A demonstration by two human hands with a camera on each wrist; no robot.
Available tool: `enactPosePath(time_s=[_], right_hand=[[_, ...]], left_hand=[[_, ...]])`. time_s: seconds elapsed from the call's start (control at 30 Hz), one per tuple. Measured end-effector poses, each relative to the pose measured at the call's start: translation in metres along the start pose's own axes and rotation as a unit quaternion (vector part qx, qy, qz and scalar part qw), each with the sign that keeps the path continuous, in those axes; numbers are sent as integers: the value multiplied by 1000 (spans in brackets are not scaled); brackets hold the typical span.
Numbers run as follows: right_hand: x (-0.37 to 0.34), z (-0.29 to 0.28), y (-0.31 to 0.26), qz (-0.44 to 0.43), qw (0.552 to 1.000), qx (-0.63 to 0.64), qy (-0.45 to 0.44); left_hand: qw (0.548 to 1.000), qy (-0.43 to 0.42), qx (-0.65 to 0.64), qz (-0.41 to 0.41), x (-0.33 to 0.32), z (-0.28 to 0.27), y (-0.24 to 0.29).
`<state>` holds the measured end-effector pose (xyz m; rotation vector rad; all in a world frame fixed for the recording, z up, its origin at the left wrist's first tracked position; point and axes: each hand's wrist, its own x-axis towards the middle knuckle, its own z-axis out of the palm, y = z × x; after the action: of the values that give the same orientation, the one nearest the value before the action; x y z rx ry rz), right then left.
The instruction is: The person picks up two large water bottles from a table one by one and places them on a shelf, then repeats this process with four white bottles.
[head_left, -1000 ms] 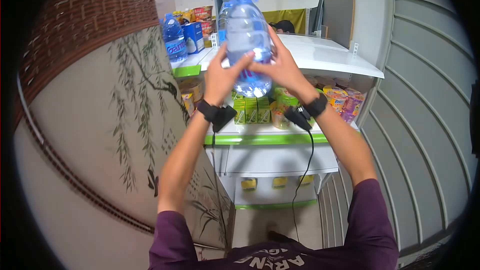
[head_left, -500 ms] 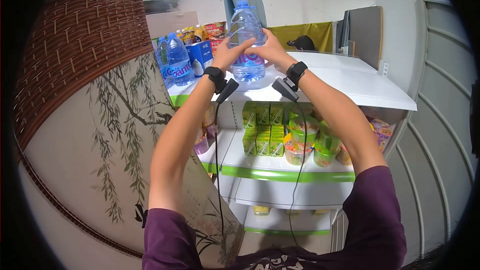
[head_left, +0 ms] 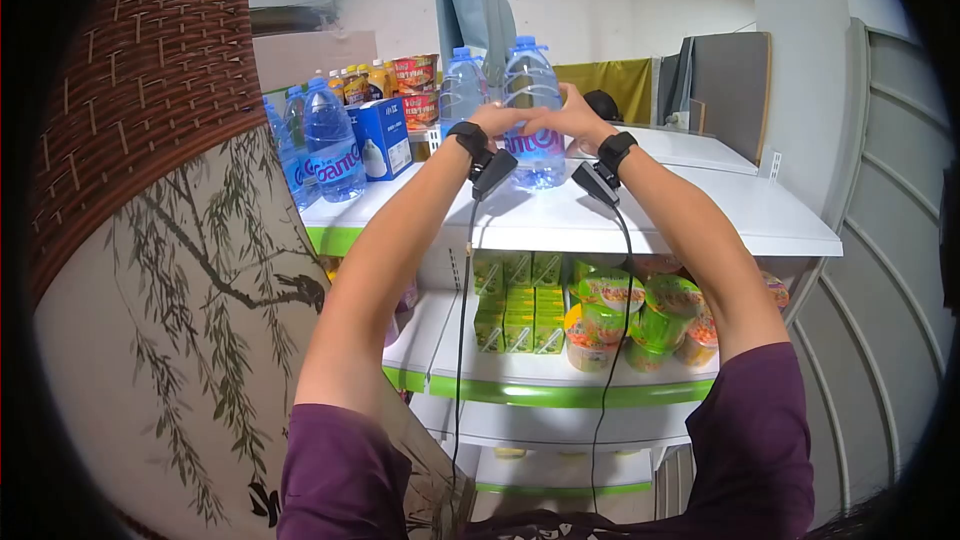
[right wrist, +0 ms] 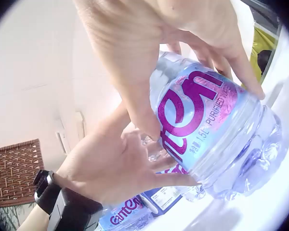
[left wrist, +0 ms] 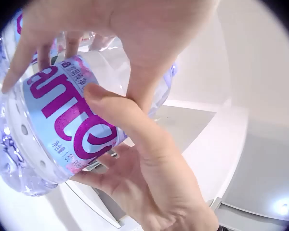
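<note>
Left hand (head_left: 503, 120) and right hand (head_left: 577, 120) gripping a rounded, clear plastic bottle (right wrist: 207, 122), upright, smooth white shelf (head_left: 750, 210) below

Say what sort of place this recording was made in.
Probably a small shop, or a mock-up of one: green-edged shelves hold rows of matching packaged goods, including water bottles, cups and cartons.

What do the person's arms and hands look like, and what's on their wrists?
The arms have short purple sleeves. Each wrist wears a black strap with a chunky black camera, and a thin black cable runs down from it. The left hand and right hand wear no gloves.
</note>
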<state>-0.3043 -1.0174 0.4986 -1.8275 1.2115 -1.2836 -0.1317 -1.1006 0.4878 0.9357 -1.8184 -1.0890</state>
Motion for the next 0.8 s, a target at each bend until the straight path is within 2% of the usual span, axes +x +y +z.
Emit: enactPosePath(time_s=[0.03, 0.07, 0.17, 0.3, 0.37, 0.5, 0.57, 0.63, 0.7, 0.8], right_hand=[[8, 0, 7, 11, 1000, -3, 1], [14, 0, 11, 24, 1000, -5, 3], [26, 1, 17, 21, 1000, -9, 10], [49, 4, 32, 38, 999, -2, 18], [58, 2, 29, 59, 998, -10, 7], [60, 6, 26, 66, 998, -7, -15], [58, 11, 23, 54, 998, -28, -10], [59, 16, 21, 54, 998, -38, 5], [61, 21, 21, 64, 997, -37, 26], [67, 26, 23, 45, 998, -39, 29]], left_hand=[[1000, -3, 23, -4, 23, -8, -11], [998, 40, 37, -9, 17, -1, -6], [995, 85, 31, -41, 8, 8, 7], [1000, 21, -8, 12, 1, 9, 3], [999, 20, -42, 5, 0, 9, -6], [987, 90, -113, -62, -11, 15, -17], [999, -26, 45, -3, 2, -5, -35], [996, -50, 72, 6, 6, -9, -39], [999, 19, -33, -38, 3, 1, -43], [998, 35, -38, -37, -6, 4, -41]])
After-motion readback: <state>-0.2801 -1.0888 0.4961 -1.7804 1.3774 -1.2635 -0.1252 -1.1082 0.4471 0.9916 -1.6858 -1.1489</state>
